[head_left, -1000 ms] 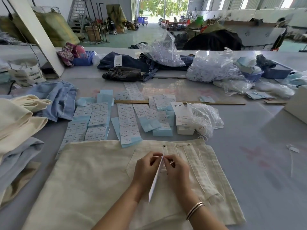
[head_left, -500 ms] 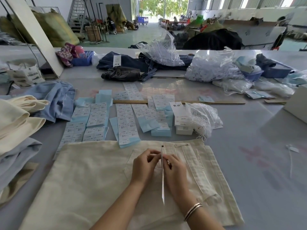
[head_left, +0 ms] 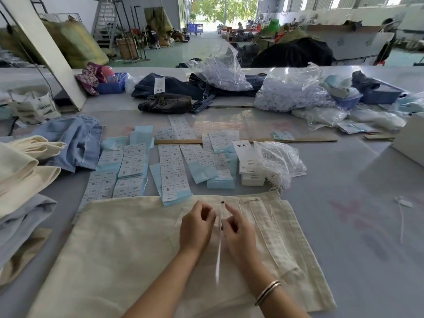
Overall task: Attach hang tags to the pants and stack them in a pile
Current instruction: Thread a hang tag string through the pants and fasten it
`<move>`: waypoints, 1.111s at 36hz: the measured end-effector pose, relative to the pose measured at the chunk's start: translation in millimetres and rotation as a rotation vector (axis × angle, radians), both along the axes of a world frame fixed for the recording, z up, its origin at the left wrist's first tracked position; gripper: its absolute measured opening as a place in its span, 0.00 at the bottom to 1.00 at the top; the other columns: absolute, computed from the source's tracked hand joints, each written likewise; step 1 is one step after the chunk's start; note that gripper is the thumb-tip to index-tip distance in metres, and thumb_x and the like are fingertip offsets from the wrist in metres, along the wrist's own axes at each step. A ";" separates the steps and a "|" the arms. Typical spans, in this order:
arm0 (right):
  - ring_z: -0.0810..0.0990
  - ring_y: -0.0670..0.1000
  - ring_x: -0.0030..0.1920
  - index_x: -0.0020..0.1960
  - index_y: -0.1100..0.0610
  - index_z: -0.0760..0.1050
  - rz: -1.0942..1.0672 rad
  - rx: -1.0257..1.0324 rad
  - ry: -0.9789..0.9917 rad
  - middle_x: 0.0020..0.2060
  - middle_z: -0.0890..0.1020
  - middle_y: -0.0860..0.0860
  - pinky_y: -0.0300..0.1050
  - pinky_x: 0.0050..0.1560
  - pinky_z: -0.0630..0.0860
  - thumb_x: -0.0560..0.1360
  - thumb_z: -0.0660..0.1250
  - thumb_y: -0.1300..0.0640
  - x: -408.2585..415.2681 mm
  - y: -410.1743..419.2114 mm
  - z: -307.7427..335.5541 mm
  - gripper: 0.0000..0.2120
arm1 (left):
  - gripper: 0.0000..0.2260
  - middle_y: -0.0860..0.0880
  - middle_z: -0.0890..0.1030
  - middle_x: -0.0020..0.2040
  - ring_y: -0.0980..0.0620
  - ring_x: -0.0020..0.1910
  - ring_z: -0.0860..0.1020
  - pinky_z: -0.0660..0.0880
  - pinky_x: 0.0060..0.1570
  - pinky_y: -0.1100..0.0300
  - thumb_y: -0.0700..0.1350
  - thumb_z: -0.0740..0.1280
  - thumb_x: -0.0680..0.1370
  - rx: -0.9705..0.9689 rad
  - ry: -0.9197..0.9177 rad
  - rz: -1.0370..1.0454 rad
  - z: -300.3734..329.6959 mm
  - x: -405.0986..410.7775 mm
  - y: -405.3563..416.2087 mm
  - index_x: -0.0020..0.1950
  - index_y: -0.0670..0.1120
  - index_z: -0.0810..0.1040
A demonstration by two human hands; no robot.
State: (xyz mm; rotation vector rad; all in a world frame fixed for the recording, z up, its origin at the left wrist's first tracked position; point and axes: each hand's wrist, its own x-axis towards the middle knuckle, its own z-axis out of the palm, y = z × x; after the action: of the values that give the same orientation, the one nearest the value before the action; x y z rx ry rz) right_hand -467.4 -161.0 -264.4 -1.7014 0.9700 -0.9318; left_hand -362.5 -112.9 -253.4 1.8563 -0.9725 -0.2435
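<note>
Hang tag [head_left: 218, 253] between both hands' grip

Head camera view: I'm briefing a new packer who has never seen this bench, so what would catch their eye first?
Two hands, left hand and right hand, meet over cream pants spread at the near table edge, with a thin white hang tag seen edge-on between them. Just beyond lie rows of blue-backed sticker sheets. Folded cream and blue pants are piled at the left.

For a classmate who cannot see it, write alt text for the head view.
Two hands, left hand and right hand, hold a white hang tag edge-on over cream pants on a grey table; label sheets lie beyond.
</note>
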 end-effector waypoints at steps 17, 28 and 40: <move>0.77 0.39 0.34 0.50 0.47 0.81 0.067 0.095 -0.133 0.35 0.82 0.40 0.37 0.37 0.72 0.78 0.63 0.47 -60.5 -71.9 44.5 0.09 | 0.01 0.53 0.80 0.41 0.57 0.41 0.77 0.73 0.45 0.67 0.44 0.69 0.77 0.145 0.066 -0.553 61.9 -17.5 -60.9 0.46 0.48 0.79; 0.74 0.42 0.28 0.42 0.50 0.85 0.028 0.366 -0.051 0.31 0.82 0.47 0.39 0.32 0.70 0.72 0.72 0.51 -63.7 -82.5 35.2 0.04 | 0.05 0.53 0.80 0.40 0.54 0.43 0.78 0.75 0.48 0.61 0.43 0.69 0.77 0.121 0.336 -0.478 29.8 -24.4 -90.0 0.42 0.52 0.79; 0.78 0.49 0.37 0.42 0.59 0.82 0.000 0.248 0.348 0.35 0.82 0.53 0.45 0.37 0.73 0.74 0.68 0.57 -50.7 -84.2 31.8 0.07 | 0.13 0.48 0.80 0.54 0.50 0.54 0.77 0.74 0.54 0.57 0.52 0.70 0.75 0.486 -0.229 -0.321 10.3 -15.2 -104.8 0.57 0.48 0.82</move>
State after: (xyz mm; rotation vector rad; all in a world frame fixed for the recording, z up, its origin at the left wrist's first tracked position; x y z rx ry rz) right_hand -518.2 -245.1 -232.6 -1.6775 1.2573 -0.4956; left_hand -377.6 -217.8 -243.2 2.1901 -1.4721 -0.5050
